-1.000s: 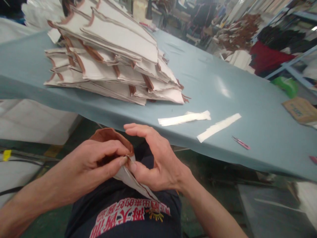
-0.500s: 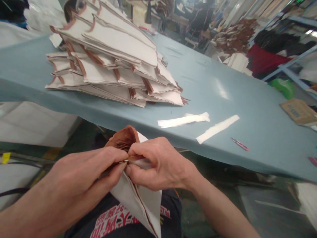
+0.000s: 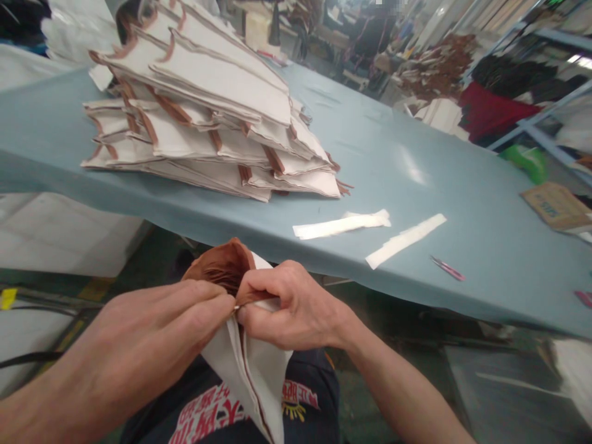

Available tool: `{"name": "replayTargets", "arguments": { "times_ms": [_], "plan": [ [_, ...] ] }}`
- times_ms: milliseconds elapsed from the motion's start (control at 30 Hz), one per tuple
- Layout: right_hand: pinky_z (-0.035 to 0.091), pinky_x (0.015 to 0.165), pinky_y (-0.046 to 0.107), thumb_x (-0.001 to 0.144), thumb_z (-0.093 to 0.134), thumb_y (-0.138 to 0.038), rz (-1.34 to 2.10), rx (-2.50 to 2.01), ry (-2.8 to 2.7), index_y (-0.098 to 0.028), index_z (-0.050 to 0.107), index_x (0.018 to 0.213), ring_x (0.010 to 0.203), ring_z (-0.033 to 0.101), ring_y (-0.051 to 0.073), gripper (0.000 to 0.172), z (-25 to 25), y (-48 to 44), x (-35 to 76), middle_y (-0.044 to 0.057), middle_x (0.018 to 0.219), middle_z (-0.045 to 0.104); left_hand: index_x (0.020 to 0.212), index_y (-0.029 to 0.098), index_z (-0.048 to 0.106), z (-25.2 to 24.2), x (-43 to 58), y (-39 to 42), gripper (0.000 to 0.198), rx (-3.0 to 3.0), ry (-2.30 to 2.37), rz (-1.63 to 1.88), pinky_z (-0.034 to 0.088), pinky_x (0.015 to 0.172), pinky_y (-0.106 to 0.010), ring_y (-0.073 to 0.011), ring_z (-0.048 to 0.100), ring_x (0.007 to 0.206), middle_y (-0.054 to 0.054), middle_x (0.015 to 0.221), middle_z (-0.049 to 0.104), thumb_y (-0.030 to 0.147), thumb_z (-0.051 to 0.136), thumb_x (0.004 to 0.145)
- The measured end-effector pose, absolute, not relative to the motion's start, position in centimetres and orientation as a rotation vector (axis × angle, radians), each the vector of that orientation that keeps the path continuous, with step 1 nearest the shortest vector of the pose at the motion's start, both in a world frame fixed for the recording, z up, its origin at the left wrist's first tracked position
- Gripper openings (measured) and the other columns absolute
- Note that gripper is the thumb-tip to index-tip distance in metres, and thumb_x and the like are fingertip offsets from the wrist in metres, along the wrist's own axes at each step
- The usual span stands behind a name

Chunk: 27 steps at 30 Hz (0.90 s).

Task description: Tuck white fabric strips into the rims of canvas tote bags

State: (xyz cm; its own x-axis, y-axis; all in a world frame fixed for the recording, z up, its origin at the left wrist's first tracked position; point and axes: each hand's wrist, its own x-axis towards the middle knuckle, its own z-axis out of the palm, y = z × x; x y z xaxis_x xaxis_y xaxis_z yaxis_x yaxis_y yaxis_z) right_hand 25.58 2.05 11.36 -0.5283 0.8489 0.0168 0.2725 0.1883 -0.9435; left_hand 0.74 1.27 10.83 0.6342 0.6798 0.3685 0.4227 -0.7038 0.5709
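Note:
A white fabric piece with brown trim (image 3: 266, 376) hangs over my lap, its brown gathered lining (image 3: 217, 262) open at the top. My left hand (image 3: 180, 317) pinches its edge from the left, thumb hidden under the fingers. Opposite it, my right hand (image 3: 289, 305) grips the same edge between thumb and curled forefinger. The two sets of fingertips nearly meet at the seam. A tiny pale bit shows between them, too small to name. Below the hands the white cloth falls in two flaps with a dark brown line along the edge.
A blue-covered table (image 3: 370, 154) stretches in front of me. On it lie a tall stack of white, brown-edged pieces (image 3: 222, 80), two white strips (image 3: 342, 224), pink-handled snips (image 3: 448, 268) and a cardboard piece (image 3: 555, 205). A blue rack (image 3: 531, 126) stands at the right; a person (image 3: 372, 37) is farther back.
My left fingers have closed flatter over the seam, covering the thumb. The brown opening shows a little wider, and the white flaps have shifted slightly left.

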Motion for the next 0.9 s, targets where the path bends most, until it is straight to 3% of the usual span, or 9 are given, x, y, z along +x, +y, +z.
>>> {"name": "replayTargets", "arguments": {
  "times_ms": [67, 200, 333, 500, 633, 900],
  "plan": [
    [0.035, 0.060, 0.025, 0.083, 0.062, -0.025, 1.456, -1.026, -1.790, -0.023, 0.059, 0.074, 0.060, 0.043, 0.010, 0.009, 10.9, 1.9, 25.4, -0.008, 0.065, 0.050, 0.131, 0.041, 0.082, 10.2, 0.3, 1.2, 0.034, 2.427, 0.826, 0.834, 0.069, 0.095, -0.029, -0.0223, 0.086, 0.097, 0.004, 0.113, 0.089, 0.031, 0.052, 0.117],
    [0.031, 0.054, 0.024, 0.083, 0.073, -0.028, 1.732, -0.981, -1.466, -0.023, 0.057, 0.071, 0.057, 0.033, 0.009, 0.020, 9.7, 1.4, 24.9, -0.010, 0.063, 0.040, 0.141, 0.042, 0.078, 8.6, -0.3, 1.1, 0.044, 2.394, 0.811, 0.828, 0.066, 0.110, -0.029, -0.0225, 0.087, 0.111, 0.004, 0.124, 0.089, 0.017, 0.055, 0.114],
    [0.029, 0.053, 0.023, 0.079, 0.094, -0.043, 1.895, -0.938, -1.208, -0.022, 0.058, 0.071, 0.057, 0.029, 0.008, 0.042, 8.4, 0.8, 24.6, -0.011, 0.062, 0.038, 0.149, 0.035, 0.073, 7.4, -0.5, 1.5, 0.048, 2.543, 0.710, 0.868, 0.070, 0.106, -0.028, -0.0226, 0.089, 0.112, -0.002, 0.126, 0.090, 0.010, 0.057, 0.112],
    [0.030, 0.054, 0.023, 0.080, 0.098, -0.055, 1.929, -0.885, -1.091, -0.020, 0.065, 0.076, 0.058, 0.035, 0.008, 0.049, 8.0, 0.3, 24.8, -0.009, 0.064, 0.048, 0.145, 0.020, 0.069, 7.6, -0.1, 2.0, 0.037, 2.758, 0.629, 0.923, 0.071, 0.107, -0.027, -0.0214, 0.089, 0.111, -0.009, 0.124, 0.089, 0.007, 0.051, 0.115],
    [0.033, 0.055, 0.023, 0.086, 0.092, -0.063, 1.954, -0.867, -1.094, -0.019, 0.066, 0.078, 0.059, 0.041, 0.009, 0.052, 8.6, 0.4, 24.9, -0.005, 0.068, 0.055, 0.142, 0.020, 0.069, 8.3, 0.2, 1.9, 0.033, 2.812, 0.633, 0.954, 0.071, 0.105, -0.029, -0.0221, 0.089, 0.109, -0.009, 0.120, 0.089, 0.010, 0.049, 0.117],
    [0.026, 0.054, 0.024, 0.094, 0.089, -0.056, 1.818, -0.866, -1.256, -0.020, 0.062, 0.076, 0.059, 0.033, 0.009, 0.048, 9.4, 0.6, 25.1, -0.008, 0.067, 0.046, 0.153, 0.033, 0.068, 8.4, 0.3, 0.0, 0.046, 2.438, 0.804, 0.967, 0.071, 0.103, -0.031, -0.0242, 0.086, 0.119, -0.005, 0.141, 0.085, 0.015, 0.056, 0.113]
  ]
}}
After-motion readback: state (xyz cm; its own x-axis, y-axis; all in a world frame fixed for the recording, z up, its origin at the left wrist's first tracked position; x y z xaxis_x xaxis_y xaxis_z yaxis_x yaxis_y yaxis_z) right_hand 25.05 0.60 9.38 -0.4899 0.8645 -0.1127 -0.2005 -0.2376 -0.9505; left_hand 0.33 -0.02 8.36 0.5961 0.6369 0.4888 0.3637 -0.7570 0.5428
